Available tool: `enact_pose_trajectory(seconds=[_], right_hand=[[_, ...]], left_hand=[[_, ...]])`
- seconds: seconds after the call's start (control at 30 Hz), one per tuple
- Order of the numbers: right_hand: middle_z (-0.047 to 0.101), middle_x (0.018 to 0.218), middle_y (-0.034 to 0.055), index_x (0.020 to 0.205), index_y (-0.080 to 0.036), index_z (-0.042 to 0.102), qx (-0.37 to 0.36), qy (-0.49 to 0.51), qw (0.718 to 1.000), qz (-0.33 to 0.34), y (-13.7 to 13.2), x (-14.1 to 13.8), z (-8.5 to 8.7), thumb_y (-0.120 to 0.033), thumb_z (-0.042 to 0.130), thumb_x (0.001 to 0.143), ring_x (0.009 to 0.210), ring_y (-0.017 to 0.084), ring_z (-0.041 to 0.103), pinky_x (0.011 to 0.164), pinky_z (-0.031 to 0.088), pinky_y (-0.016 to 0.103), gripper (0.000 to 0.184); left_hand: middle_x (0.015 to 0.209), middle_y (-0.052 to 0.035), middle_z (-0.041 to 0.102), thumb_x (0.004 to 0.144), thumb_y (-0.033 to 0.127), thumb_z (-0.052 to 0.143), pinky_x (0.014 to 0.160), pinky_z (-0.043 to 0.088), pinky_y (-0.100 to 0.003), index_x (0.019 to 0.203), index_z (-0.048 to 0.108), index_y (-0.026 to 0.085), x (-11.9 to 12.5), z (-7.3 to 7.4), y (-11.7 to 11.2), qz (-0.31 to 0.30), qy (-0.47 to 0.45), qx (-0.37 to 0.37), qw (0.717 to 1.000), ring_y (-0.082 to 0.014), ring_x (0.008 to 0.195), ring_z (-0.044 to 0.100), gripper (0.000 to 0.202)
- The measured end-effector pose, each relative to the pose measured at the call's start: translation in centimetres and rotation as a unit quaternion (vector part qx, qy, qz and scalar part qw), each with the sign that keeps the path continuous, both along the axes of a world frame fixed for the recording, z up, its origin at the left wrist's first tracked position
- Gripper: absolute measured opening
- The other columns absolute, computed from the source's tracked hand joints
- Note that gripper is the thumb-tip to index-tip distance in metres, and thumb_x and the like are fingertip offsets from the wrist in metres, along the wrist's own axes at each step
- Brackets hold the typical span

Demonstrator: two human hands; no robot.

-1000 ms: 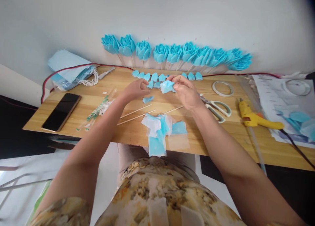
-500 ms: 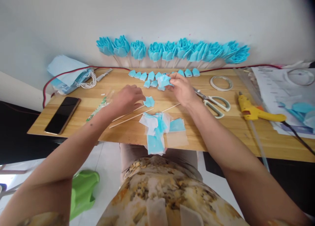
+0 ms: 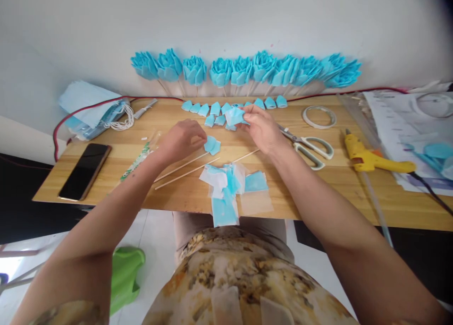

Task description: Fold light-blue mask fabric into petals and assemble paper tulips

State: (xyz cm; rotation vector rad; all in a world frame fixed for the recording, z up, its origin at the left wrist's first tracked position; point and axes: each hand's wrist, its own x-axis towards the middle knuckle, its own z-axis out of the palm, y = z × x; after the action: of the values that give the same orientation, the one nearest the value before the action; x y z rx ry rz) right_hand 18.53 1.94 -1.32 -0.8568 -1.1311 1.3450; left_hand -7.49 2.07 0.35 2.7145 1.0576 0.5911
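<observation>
Against the wall (image 3: 219, 18), ten flowers (image 3: 194, 71) are ranged. On the counter (image 3: 184, 197), one phone (image 3: 85, 171) is laid; the grip of the left hand (image 3: 182, 138) cannot be told; over mid-counter, one creased, pale-blue petal (image 3: 233, 115) is pinched by the right hand (image 3: 264, 129).

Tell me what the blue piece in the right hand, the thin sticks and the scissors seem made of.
Blue piece: probably nonwoven fabric or paper; it looks thin, matte and creased.
Thin sticks: likely bare wood or bamboo, given their pale tan colour and dull surface.
Scissors: blades probably metal, grey and smooth; handles likely plastic, pale and smoothly rounded.
</observation>
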Motion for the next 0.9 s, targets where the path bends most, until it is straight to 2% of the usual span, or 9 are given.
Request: enact_pose_trajectory(seconds=[0.13,0.23,0.33,0.53,0.67,0.8,0.9], right_hand=[[0.068,0.093,-0.0017,0.08,-0.026,0.062,-0.012,0.012,1.0,-0.001,0.0,0.1,0.0,-0.036,0.072,0.071,0.098,0.019,0.064,0.095,0.055,0.038,0.017],[0.067,0.089,-0.0019,0.081,-0.025,0.063,-0.013,0.029,0.999,0.004,0.0,0.1,0.0,-0.036,0.072,0.071,0.094,0.018,0.064,0.094,0.056,0.038,0.018],[0.066,0.085,-0.0022,0.081,-0.026,0.061,-0.019,0.041,0.999,0.008,0.0,0.0,-0.1,-0.037,0.073,0.071,0.09,0.017,0.064,0.091,0.057,0.037,0.019],[0.065,0.085,-0.002,0.081,-0.027,0.058,-0.035,0.022,0.999,-0.002,0.0,0.0,0.1,-0.039,0.074,0.069,0.089,0.017,0.063,0.087,0.057,0.034,0.023],[0.065,0.085,-0.0011,0.082,-0.026,0.059,-0.033,0.011,0.999,0.0,-0.1,0.1,0.2,-0.04,0.073,0.069,0.09,0.018,0.063,0.089,0.056,0.035,0.023],[0.064,0.085,-0.0015,0.083,-0.026,0.059,-0.033,0.018,0.999,0.0,-0.1,0.1,0.2,-0.04,0.073,0.068,0.09,0.018,0.063,0.089,0.056,0.035,0.025],[0.063,0.084,-0.002,0.082,-0.026,0.059,-0.033,0.028,0.999,0.001,0.0,0.1,0.1,-0.04,0.074,0.068,0.089,0.017,0.062,0.087,0.055,0.033,0.024]], left_hand=[[0.095,-0.0079,0.074,0.093,0.038,0.064,0.086,0.048,-0.039,0.09,0.067,0.019,0.0,0.5,-1.8,-0.008,0.015,0.004,1.0,-0.0243,0.092,0.065,0.02],[0.102,-0.0102,0.075,0.095,0.03,0.059,0.088,0.047,-0.041,0.098,0.069,0.018,0.3,-0.3,-2.5,-0.015,0.039,0.04,0.998,-0.026,0.096,0.066,0.016],[0.108,-0.011,0.076,0.092,0.022,0.057,0.09,0.046,-0.041,0.105,0.071,0.018,0.7,-0.9,-2.4,-0.019,0.06,0.055,0.997,-0.0267,0.1,0.068,0.019],[0.091,-0.0092,0.078,0.088,0.022,0.057,0.09,0.045,-0.042,0.093,0.075,0.02,1.3,-0.8,-1.4,-0.025,0.094,0.022,0.995,-0.0252,0.091,0.069,0.019],[0.089,-0.0089,0.079,0.089,0.023,0.055,0.088,0.048,-0.041,0.086,0.074,0.019,1.6,-0.2,-0.8,-0.009,0.061,-0.014,0.998,-0.0243,0.087,0.07,0.02],[0.095,-0.0067,0.078,0.088,0.027,0.057,0.084,0.051,-0.034,0.084,0.072,0.019,0.6,1.4,0.5,0.03,-0.04,-0.076,0.996,-0.0199,0.088,0.07,0.018],[0.094,-0.0059,0.076,0.089,0.031,0.058,0.081,0.051,-0.032,0.083,0.072,0.019,-0.4,2.5,1.5,0.029,-0.038,-0.095,0.994,-0.0181,0.085,0.068,0.019]])
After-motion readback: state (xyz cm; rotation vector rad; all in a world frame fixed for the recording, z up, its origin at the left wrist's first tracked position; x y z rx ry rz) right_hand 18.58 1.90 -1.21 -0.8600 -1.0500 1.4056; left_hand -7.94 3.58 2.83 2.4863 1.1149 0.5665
